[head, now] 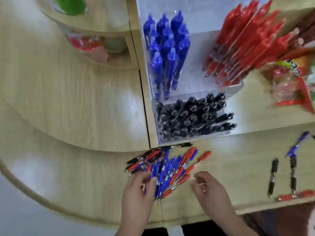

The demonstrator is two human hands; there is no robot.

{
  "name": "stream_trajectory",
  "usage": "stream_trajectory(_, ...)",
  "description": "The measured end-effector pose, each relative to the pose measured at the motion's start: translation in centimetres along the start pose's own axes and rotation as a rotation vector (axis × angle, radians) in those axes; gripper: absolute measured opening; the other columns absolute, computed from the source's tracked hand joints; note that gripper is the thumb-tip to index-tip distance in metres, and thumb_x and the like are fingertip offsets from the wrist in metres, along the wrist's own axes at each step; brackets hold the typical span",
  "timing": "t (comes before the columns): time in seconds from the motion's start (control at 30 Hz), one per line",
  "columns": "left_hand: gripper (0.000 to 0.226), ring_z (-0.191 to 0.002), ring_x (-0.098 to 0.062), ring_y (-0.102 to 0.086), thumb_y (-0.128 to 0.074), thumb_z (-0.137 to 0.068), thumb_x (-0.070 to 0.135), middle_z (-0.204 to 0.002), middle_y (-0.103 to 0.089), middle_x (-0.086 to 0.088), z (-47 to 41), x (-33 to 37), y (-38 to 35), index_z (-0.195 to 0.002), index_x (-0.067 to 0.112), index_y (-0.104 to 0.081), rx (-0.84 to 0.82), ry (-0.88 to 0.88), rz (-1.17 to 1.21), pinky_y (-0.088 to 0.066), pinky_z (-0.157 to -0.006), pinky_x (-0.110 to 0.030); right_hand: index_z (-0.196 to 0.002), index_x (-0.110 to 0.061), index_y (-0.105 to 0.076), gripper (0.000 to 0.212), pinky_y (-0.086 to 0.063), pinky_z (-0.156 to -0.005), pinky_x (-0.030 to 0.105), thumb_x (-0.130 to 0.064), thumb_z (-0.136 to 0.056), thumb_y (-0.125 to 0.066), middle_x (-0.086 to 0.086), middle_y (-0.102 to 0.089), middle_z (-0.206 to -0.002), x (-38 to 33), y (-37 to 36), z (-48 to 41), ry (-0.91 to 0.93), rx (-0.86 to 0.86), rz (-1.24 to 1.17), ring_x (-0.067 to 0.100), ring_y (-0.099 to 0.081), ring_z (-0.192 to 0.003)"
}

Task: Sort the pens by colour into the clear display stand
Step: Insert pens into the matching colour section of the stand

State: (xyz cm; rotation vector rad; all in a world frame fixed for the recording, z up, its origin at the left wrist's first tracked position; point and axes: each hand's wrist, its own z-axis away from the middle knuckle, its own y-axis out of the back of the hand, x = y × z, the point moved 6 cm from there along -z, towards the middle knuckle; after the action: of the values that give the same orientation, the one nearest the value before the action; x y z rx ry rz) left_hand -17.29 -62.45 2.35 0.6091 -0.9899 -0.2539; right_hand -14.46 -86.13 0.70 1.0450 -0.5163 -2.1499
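A clear display stand (201, 40) sits on the wooden shelf. Blue pens (166, 51) stand in its back left section, red pens (242, 43) in the back right, black pens (194, 116) in the front one. A mixed pile of blue, red and black pens (170, 164) lies on the table in front of the stand. My left hand (138, 196) rests on the near end of the pile, its fingers curled over several blue pens. My right hand (211, 189) hovers just right of the pile, fingers loosely curled, holding nothing that I can see.
Loose pens lie to the right: black ones (273, 176), a blue one (297, 143) and a red one (296, 195) near the table edge. Snack packets (293, 86) sit right of the stand. A curved wooden shelf (76, 99) with jars stands on the left.
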Motion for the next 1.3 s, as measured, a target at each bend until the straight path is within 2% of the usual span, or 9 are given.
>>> stream_trajectory(0.07, 0.010, -0.081, -0.005, -0.063, -0.069, -0.086, 0.033, -0.093, -0.064, 0.012, -0.7, -1.9, -3.2, -0.096, 0.036, -0.067, -0.060, 0.062, -0.027, -0.053, -0.073, -0.027, -0.098, -0.029, -0.059, 0.012, -0.044, -0.067, 0.020, -0.036, -0.089, -0.063, -0.018, -0.061, -0.077, 1.6, -2.6, -1.0, -0.107, -0.006, -0.018, 0.000, -0.060, -0.072)
stream_trajectory(0.17, 0.027, -0.085, -0.009, -0.062, -0.064, -0.088, 0.039, -0.094, -0.064, 0.009, -2.1, -2.5, -6.8, -0.109, 0.023, -0.069, -0.078, 0.049, -0.124, -0.053, -0.077, -0.031, -0.093, -0.033, -0.054, 0.016, -0.046, -0.069, 0.029, -0.046, -0.088, -0.062, -0.016, -0.064, -0.075, 2.6, -5.1, -2.2, -0.203, 0.047, -0.055, 0.014, -0.066, -0.085)
stream_trajectory(0.3, 0.041, -0.108, -0.018, -0.061, -0.060, -0.091, 0.040, -0.117, -0.059, 0.004, -2.5, -2.4, -8.9, -0.128, 0.021, -0.061, -0.042, 0.014, -0.272, -0.054, -0.084, -0.034, -0.092, -0.026, -0.053, 0.033, -0.050, -0.073, 0.034, -0.058, -0.087, -0.058, -0.011, -0.067, -0.082, 3.9, -5.8, -3.5, -0.378, 0.163, -0.124, 0.020, -0.066, -0.084)
stream_trajectory(0.4, 0.041, -0.107, -0.017, -0.062, -0.058, -0.092, 0.043, -0.119, -0.060, 0.004, -3.0, -1.7, -9.1, -0.127, 0.022, -0.062, 0.007, 0.029, -0.371, -0.053, -0.071, -0.032, -0.091, -0.024, -0.053, 0.041, -0.048, -0.071, 0.034, -0.065, -0.087, -0.051, -0.007, -0.066, -0.080, 4.1, -4.8, -4.4, -0.399, 0.251, -0.105, 0.024, -0.063, -0.080)
stream_trajectory(0.6, 0.031, -0.075, -0.020, -0.067, -0.069, -0.084, 0.036, -0.094, -0.067, 0.001, -5.3, -0.2, -10.5, -0.113, 0.024, -0.071, -0.007, -0.023, -0.512, -0.050, -0.046, -0.032, -0.090, -0.022, -0.058, 0.031, -0.038, -0.063, 0.030, -0.053, -0.090, -0.053, -0.005, -0.061, -0.074, 3.2, -3.6, -7.1, -0.407, 0.307, -0.021, 0.025, -0.057, -0.073)
stream_trajectory(0.8, 0.031, -0.093, -0.014, -0.061, -0.053, -0.094, 0.036, -0.109, -0.062, 0.008, -5.4, 0.3, -10.7, -0.124, 0.032, -0.062, -0.002, 0.034, -0.422, -0.046, -0.059, -0.026, -0.071, -0.019, -0.060, 0.025, -0.044, -0.055, 0.030, -0.040, -0.084, -0.066, -0.003, -0.066, -0.060, 3.1, -3.6, -8.3, -0.433, 0.265, -0.250, 0.019, -0.062, -0.059)
stream_trajectory(1.1, 0.017, -0.077, -0.008, -0.056, -0.057, -0.087, 0.032, -0.085, -0.062, 0.009, -5.2, -0.1, -9.0, -0.099, 0.032, -0.069, -0.036, 0.047, -0.297, -0.045, -0.056, -0.028, -0.073, -0.019, -0.065, 0.010, -0.051, -0.061, 0.035, -0.026, -0.080, -0.068, -0.002, -0.068, -0.060, 2.0, -3.0, -6.9, -0.346, 0.212, -0.387, 0.019, -0.063, -0.057)
stream_trajectory(1.2, 0.005, -0.077, -0.006, -0.056, -0.057, -0.085, 0.034, -0.085, -0.057, 0.010, -4.3, 1.0, -7.3, -0.087, 0.034, -0.062, -0.118, 0.009, -0.266, -0.046, -0.063, -0.027, -0.075, -0.013, -0.068, 0.009, -0.052, -0.063, 0.034, -0.018, -0.083, -0.069, 0.003, -0.069, -0.062, 1.2, -1.7, -4.9, -0.270, 0.139, -0.510, 0.017, -0.060, -0.054)
stream_trajectory(1.3, 0.013, -0.069, -0.003, -0.054, -0.061, -0.076, 0.037, -0.081, -0.056, 0.012, -2.7, 2.2, -5.0, -0.069, 0.043, -0.052, -0.150, -0.018, -0.209, -0.045, -0.061, -0.023, -0.073, -0.004, -0.066, 0.012, -0.057, -0.063, 0.037, 0.000, -0.085, -0.067, 0.011, -0.066, -0.061, 0.4, 0.2, -2.8, -0.244, 0.076, -0.668, 0.020, -0.059, -0.053)
